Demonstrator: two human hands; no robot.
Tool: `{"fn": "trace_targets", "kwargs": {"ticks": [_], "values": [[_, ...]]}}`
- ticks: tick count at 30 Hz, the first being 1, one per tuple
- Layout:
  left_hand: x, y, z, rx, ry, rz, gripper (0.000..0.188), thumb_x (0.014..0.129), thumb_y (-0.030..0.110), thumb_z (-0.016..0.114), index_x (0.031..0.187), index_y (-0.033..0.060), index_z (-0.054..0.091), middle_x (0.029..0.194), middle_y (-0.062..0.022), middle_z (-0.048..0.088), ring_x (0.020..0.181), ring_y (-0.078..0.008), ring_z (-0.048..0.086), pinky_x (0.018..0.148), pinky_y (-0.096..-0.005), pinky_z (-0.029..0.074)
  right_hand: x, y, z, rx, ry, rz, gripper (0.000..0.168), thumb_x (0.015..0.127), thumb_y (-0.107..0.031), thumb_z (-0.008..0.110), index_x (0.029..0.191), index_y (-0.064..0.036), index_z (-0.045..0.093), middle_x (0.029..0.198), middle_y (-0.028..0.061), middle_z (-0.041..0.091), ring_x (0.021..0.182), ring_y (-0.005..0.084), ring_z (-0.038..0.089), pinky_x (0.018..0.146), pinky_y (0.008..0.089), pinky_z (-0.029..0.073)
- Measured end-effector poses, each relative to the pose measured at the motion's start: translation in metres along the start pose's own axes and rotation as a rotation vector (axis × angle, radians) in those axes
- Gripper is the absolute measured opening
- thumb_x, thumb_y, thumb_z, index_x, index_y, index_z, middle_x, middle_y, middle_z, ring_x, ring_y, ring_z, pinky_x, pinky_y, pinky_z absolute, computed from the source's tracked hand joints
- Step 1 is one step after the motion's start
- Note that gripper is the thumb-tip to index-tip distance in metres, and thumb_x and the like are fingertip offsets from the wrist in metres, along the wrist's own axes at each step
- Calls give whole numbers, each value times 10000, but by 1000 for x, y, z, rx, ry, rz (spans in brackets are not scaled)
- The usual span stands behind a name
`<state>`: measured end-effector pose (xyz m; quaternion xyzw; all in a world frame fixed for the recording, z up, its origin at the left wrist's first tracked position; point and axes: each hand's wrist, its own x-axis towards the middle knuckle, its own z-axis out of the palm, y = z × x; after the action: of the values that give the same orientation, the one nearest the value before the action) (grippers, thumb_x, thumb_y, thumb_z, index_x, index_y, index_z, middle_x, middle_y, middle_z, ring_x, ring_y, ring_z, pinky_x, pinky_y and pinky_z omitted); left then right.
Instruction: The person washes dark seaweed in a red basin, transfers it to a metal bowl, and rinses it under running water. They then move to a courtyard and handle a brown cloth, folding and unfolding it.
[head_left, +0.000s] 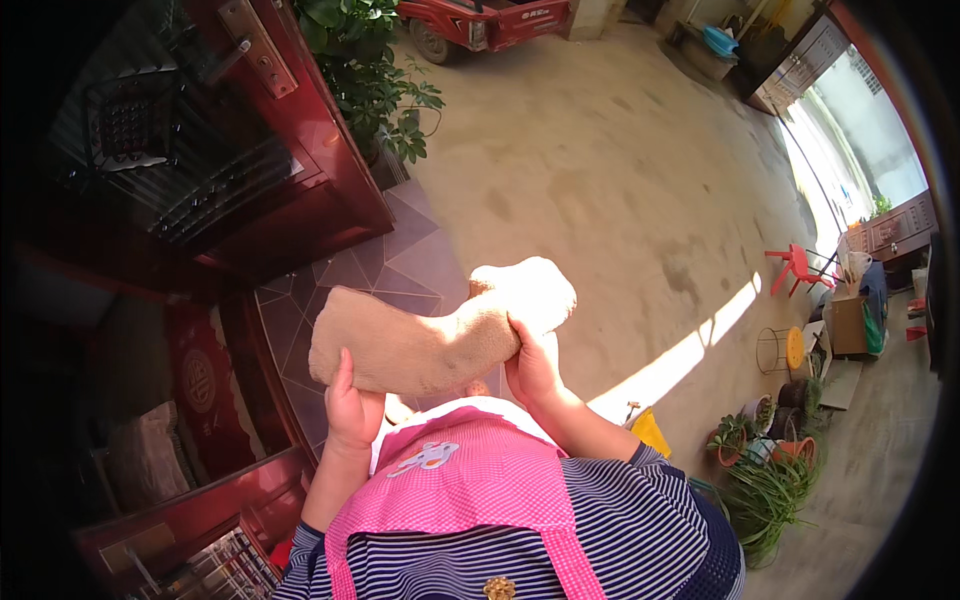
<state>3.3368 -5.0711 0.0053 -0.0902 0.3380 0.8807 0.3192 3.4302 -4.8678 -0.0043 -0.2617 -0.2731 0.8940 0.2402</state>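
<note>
A tan fleecy cloth (412, 345) is stretched between my two hands at waist height, in front of a pink checked apron (465, 480). My left hand (356, 409) pinches its lower left end, thumb on top. Toward the other end, my right hand (534, 360) grips the cloth with its thumb over the upper face. Beyond that hand the cloth bunches into a rounded fold, bleached white by sunlight. The fingers of both hands are mostly hidden beneath it. Whether the cloth is a towel or a garment I cannot tell.
An open red door (330, 150) stands at the left above purple tiles (409, 225). A leafy plant (397, 105) grows beside it. Across the concrete yard (600, 180) is a red cargo tricycle (487, 26). To the right are a red stool (799, 268), a cardboard box (847, 326) and potted plants (772, 480).
</note>
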Motion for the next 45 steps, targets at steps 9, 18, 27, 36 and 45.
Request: {"fn": "trace_targets", "kwargs": {"ticks": [9,18,27,36,45], "values": [[3,-64,37,244,-240,-108,431,967,295,391,1316,46,343,1286,-73,436,1186,-189,421,1018,-363,318,-23,-13,-28,-573,-158,-321,545,846,-90,514,1328,9,280,1301,141,370,1224,238,372,1006,346,313],[10,-109,57,334,-658,-296,546,963,304,397,1386,10,215,1412,-87,278,1288,-196,296,1057,-327,272,-31,-13,-33,-721,-578,-387,687,785,-11,481,1403,-13,181,1422,183,217,1342,276,186,1086,355,162],[21,-103,38,679,-693,-280,559,911,199,514,1377,51,243,1369,-76,329,1240,-199,360,1022,-345,315,-46,-29,-22,-664,-470,-230,558,845,-143,515,1342,0,306,1312,159,388,1213,254,385,989,344,329],[14,-86,72,1157,-868,186,666,867,178,552,1411,42,192,1427,-150,237,1349,-236,162,1080,-374,170,-38,-33,-29,-75,-297,244,483,845,-385,539,1197,-64,464,1011,62,584,854,154,584,671,275,489],[12,-82,78,1023,-565,108,253,837,73,573,1086,32,580,1166,-122,515,1062,-235,502,934,-312,367,-30,-12,-66,541,-462,270,503,930,-342,425,1323,-40,339,1304,144,442,1166,281,464,1002,411,372]]}}
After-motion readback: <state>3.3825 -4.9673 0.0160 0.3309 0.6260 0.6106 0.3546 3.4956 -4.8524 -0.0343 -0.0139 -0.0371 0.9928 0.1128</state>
